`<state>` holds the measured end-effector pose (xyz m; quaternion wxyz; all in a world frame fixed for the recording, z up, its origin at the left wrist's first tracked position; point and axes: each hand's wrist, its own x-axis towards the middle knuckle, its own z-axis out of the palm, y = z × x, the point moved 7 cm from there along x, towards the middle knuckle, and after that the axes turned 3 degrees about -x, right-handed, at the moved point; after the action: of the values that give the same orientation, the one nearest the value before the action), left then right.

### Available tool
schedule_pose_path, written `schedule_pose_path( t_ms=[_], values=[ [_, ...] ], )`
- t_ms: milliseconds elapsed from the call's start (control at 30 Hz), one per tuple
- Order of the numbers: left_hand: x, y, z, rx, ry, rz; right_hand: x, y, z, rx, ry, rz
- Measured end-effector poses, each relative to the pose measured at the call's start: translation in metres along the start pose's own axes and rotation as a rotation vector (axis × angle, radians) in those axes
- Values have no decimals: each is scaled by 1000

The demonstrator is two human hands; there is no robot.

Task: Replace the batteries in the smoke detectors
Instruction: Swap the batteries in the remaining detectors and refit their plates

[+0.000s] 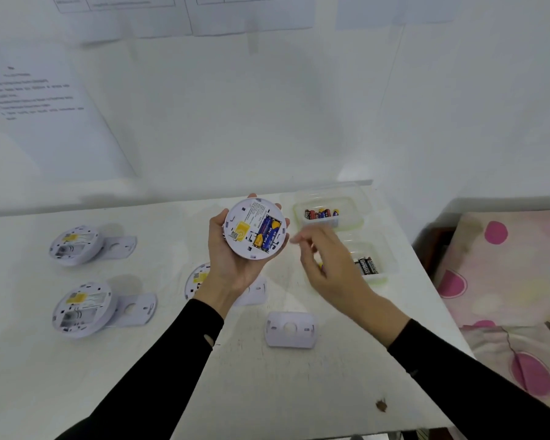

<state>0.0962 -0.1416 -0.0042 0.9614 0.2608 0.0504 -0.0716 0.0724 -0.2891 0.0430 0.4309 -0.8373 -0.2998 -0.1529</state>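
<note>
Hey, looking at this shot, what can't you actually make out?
Head view only.
Right hand: motion-blurred; unclear whether it holds anything.
Middle detector: mostly hidden behind the left hand and wrist.
Near battery tub: partly covered by the right hand.
Wall sheet: text blurred.
Held detector: label print too small.

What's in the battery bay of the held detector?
The detector in the left hand shows blue-and-yellow batteries seated in its bay. The contacts beneath them are covered.
</note>
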Motion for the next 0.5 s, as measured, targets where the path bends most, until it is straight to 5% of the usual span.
schedule_pose_path(
  t_ms=[300, 500],
  values=[
    [10, -7, 10, 58, 52, 39, 46, 7, 4, -104, 67, 151],
    [18, -10, 10, 60, 138, 71, 57, 14, 5, 50, 54, 288]
  ],
)
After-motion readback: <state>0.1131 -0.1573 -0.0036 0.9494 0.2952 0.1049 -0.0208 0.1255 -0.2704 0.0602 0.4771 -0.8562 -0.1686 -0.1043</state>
